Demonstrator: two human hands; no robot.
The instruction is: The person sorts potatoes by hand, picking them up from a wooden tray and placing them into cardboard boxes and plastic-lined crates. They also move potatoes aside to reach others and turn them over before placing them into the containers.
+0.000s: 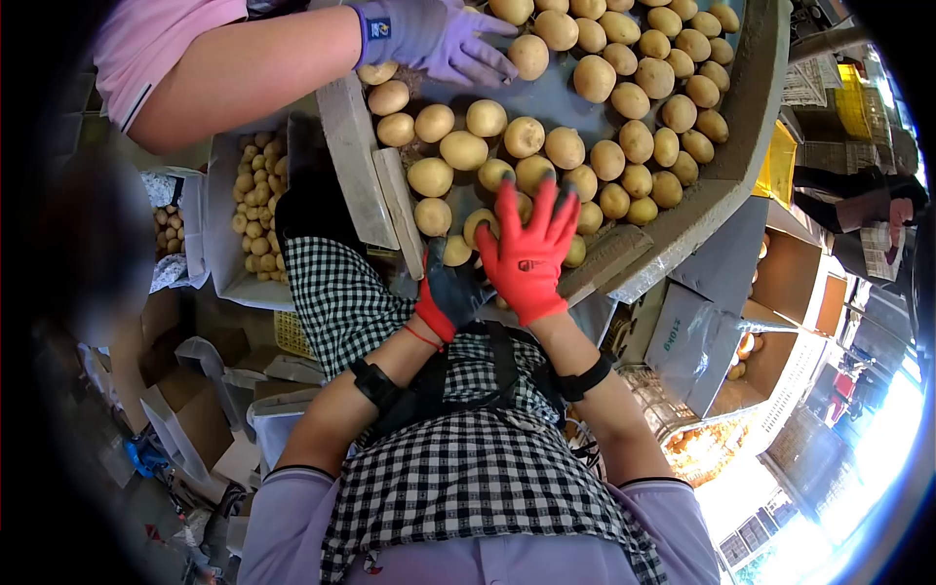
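Many round, pale yellow potatoes (463,151) lie on the grey bed of a raised-edge sorting table (565,93). My right hand (529,249), in a red glove with dark fingertips, rests with fingers spread over potatoes at the near edge. Just left of it, my left hand (455,291) shows the dark palm side of a similar glove at the gap in the table's rim. Its thumb and fingers are apart, and a potato (456,251) sits against them. Part of the left fingers is hard to make out.
A co-worker's purple-gloved hand (439,41) reaches over the table from the upper left. A bin of potatoes (258,200) stands at the left. Open cardboard boxes (185,414) lie lower left; more boxes (697,336) and a yellow crate (775,166) are at the right.
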